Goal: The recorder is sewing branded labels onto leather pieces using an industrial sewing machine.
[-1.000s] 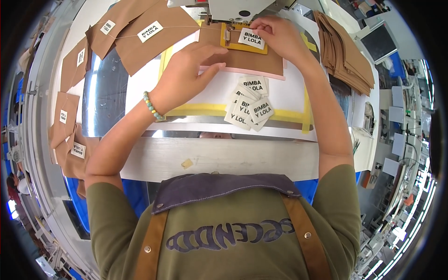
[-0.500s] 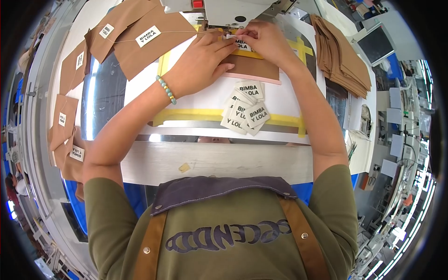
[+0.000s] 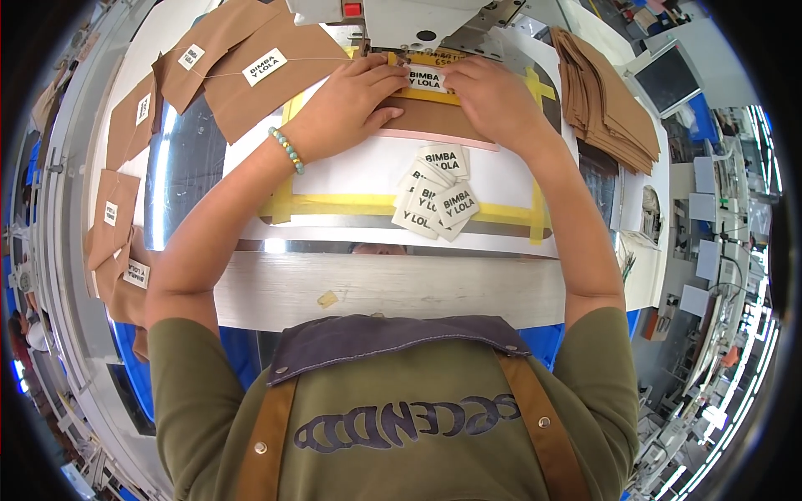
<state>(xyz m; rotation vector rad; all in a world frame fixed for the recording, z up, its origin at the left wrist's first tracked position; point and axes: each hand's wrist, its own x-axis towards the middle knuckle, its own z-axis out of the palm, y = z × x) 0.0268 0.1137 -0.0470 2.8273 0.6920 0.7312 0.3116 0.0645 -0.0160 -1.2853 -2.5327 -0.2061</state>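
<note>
A white label (image 3: 426,79) with dark lettering lies flat on a brown piece (image 3: 443,119), inside a yellow-edged frame (image 3: 435,97) below the sewing machine (image 3: 418,23). My left hand (image 3: 357,102) rests beside the label's left end, fingers laid out flat and thumb apart. From the other side, my right hand (image 3: 494,98) has its bent fingers drawn together at the label's right edge; the thumb is mostly hidden. Several loose labels (image 3: 455,202) form an overlapping heap on the white sheet nearer to me.
Brown pieces bearing labels (image 3: 276,79), linked by thread, trail down the left side. A stack of brown pieces (image 3: 606,108) lies at the right. Yellow tape (image 3: 334,205) borders the white work sheet. A dark screen (image 3: 666,89) stands farther right.
The label, partly covered before, now lies flat and shows almost whole. My right hand has left its raised pinch and come down to the right; my left hand has shifted slightly left.
</note>
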